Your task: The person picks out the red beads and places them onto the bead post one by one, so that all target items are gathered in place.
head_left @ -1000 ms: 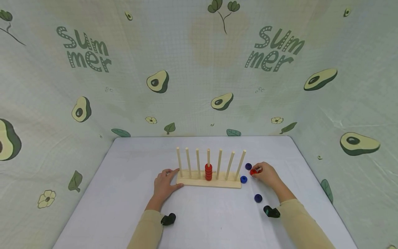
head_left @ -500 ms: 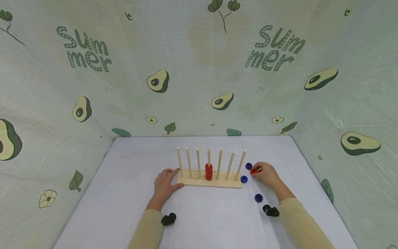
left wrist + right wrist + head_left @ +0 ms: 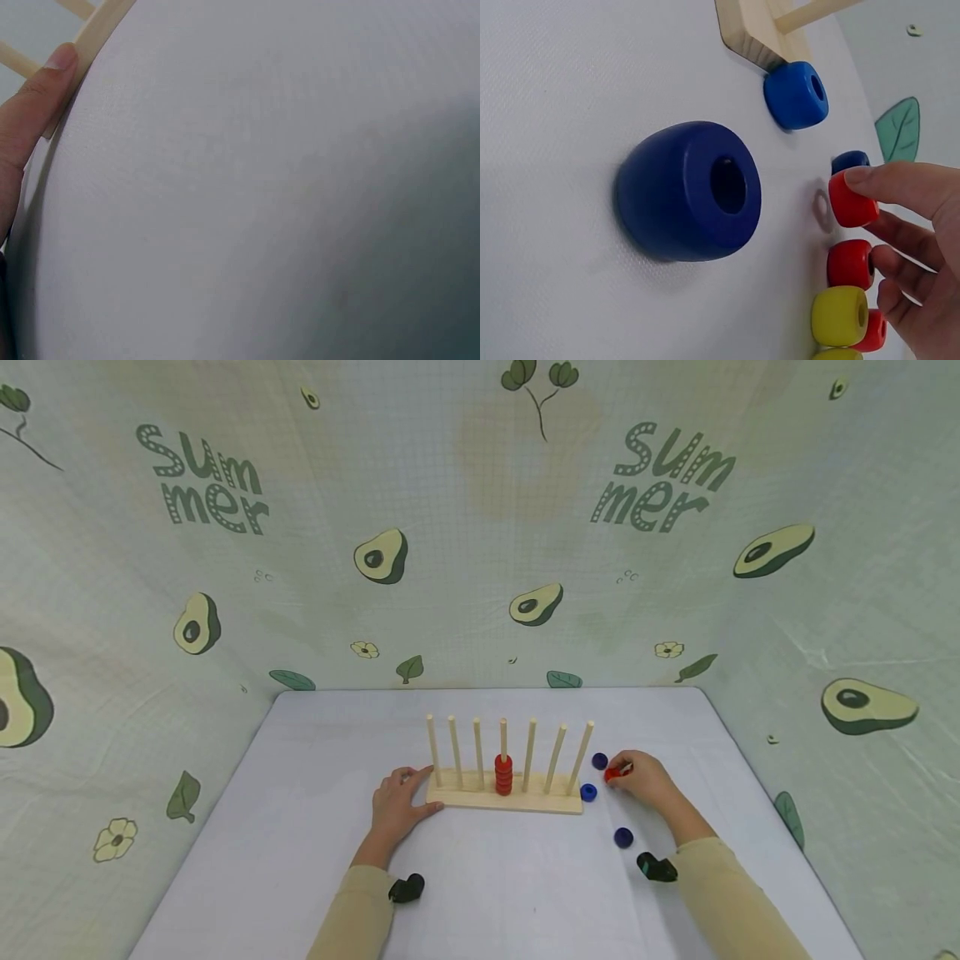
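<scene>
My left hand (image 3: pixel 397 806) holds the left end of a wooden peg stand (image 3: pixel 487 800), thumb at its front edge and a finger toward the back. Several red beads (image 3: pixel 503 777) are stacked on the middle peg; the other pegs are bare. To the stand's right, my right hand (image 3: pixel 645 779) pinches a red bead (image 3: pixel 853 199) between thumb and fingers, with a shadow on the table beside the bead. Nearby lie a blue bead (image 3: pixel 795 96) against the stand's corner, a dark blue bead (image 3: pixel 690 191) nearer the front, and another dark blue bead (image 3: pixel 600 761) behind.
Below the right fingers, the right wrist view shows another red bead (image 3: pixel 847 264), a yellow bead (image 3: pixel 834 316) and more beads partly hidden. A white cloth covers the table (image 3: pixel 495 893). Patterned fabric (image 3: pixel 450 635) hangs at the back and sides.
</scene>
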`<move>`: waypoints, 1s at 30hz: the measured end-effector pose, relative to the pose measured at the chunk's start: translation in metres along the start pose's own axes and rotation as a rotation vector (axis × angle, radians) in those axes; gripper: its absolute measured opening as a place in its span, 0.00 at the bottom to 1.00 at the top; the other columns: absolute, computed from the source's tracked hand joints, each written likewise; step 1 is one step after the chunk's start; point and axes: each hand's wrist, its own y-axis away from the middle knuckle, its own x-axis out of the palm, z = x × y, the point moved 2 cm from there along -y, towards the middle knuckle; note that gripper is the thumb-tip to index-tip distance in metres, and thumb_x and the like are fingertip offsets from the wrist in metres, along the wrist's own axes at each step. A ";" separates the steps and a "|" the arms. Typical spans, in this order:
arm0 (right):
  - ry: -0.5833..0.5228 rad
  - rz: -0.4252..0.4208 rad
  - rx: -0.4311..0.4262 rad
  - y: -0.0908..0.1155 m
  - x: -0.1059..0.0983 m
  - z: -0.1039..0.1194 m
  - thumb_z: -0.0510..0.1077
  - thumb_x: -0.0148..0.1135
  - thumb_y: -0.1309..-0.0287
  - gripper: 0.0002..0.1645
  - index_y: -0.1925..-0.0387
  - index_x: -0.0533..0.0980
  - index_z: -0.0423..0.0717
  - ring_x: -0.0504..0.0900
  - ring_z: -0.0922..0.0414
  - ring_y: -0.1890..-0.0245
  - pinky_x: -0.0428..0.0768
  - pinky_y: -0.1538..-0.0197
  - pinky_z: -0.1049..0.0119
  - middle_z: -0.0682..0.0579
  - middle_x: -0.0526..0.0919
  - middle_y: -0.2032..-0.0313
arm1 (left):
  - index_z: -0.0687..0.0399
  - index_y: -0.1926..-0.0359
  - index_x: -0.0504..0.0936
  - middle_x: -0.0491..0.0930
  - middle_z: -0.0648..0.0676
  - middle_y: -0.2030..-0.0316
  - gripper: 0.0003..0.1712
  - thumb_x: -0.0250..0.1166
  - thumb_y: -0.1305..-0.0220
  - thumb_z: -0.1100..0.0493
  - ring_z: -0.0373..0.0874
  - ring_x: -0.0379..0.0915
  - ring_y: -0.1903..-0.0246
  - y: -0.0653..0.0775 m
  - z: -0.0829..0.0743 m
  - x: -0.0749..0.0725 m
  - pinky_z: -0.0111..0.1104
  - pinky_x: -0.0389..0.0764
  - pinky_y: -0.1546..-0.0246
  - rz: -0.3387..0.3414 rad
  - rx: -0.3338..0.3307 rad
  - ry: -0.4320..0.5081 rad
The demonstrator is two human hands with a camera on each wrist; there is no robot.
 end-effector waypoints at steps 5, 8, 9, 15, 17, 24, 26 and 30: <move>0.014 0.029 -0.002 0.003 -0.004 0.004 0.36 0.69 0.48 0.11 0.61 0.80 0.42 0.74 0.51 0.65 0.75 0.62 0.58 0.48 0.79 0.63 | 0.43 0.34 0.73 0.69 0.59 0.43 0.43 0.74 0.50 0.39 0.56 0.66 0.49 0.000 0.000 -0.002 0.51 0.65 0.52 0.018 -0.011 0.005; 0.024 0.044 -0.007 0.005 -0.006 0.007 0.36 0.69 0.49 0.12 0.60 0.81 0.42 0.74 0.50 0.64 0.75 0.61 0.57 0.47 0.79 0.62 | 0.43 0.33 0.73 0.68 0.59 0.43 0.43 0.74 0.50 0.39 0.56 0.65 0.49 0.000 0.000 -0.002 0.51 0.65 0.52 0.032 -0.017 0.008; 0.028 0.052 -0.013 0.006 -0.007 0.008 0.36 0.69 0.49 0.12 0.60 0.81 0.41 0.74 0.50 0.64 0.75 0.60 0.56 0.47 0.79 0.62 | 0.42 0.33 0.72 0.68 0.59 0.43 0.43 0.74 0.50 0.39 0.56 0.65 0.49 0.000 0.000 -0.002 0.51 0.65 0.52 0.037 -0.020 0.006; 0.036 0.109 -0.024 0.011 -0.012 0.014 0.37 0.70 0.48 0.12 0.60 0.81 0.42 0.73 0.51 0.64 0.75 0.60 0.57 0.49 0.79 0.65 | 0.43 0.34 0.73 0.68 0.59 0.43 0.42 0.74 0.50 0.39 0.57 0.66 0.49 0.001 0.000 -0.002 0.50 0.65 0.53 0.032 -0.009 0.012; 0.036 0.129 -0.025 0.013 -0.012 0.016 0.38 0.71 0.48 0.12 0.60 0.81 0.42 0.73 0.51 0.64 0.75 0.59 0.57 0.50 0.78 0.65 | 0.43 0.33 0.73 0.68 0.59 0.43 0.43 0.74 0.50 0.39 0.57 0.66 0.49 0.000 0.000 -0.002 0.50 0.65 0.53 0.033 -0.008 0.011; 0.043 0.175 -0.043 0.024 -0.017 0.029 0.39 0.72 0.47 0.15 0.57 0.81 0.39 0.73 0.52 0.62 0.76 0.57 0.55 0.50 0.79 0.63 | 0.42 0.33 0.72 0.68 0.59 0.42 0.43 0.73 0.50 0.38 0.56 0.65 0.49 -0.001 0.001 -0.001 0.49 0.64 0.53 0.043 -0.014 0.010; 0.044 0.183 -0.047 0.028 -0.019 0.034 0.39 0.71 0.47 0.16 0.57 0.81 0.38 0.73 0.52 0.62 0.76 0.57 0.55 0.49 0.79 0.63 | 0.42 0.33 0.73 0.68 0.59 0.43 0.43 0.73 0.49 0.38 0.56 0.65 0.49 0.000 0.000 -0.002 0.49 0.65 0.53 0.040 -0.010 0.006; 0.046 0.194 -0.046 0.035 -0.022 0.041 0.40 0.71 0.47 0.16 0.56 0.81 0.38 0.73 0.53 0.63 0.76 0.59 0.57 0.51 0.79 0.64 | 0.42 0.33 0.72 0.68 0.59 0.42 0.43 0.73 0.49 0.38 0.56 0.65 0.49 -0.001 -0.001 -0.002 0.50 0.65 0.53 0.046 -0.014 -0.001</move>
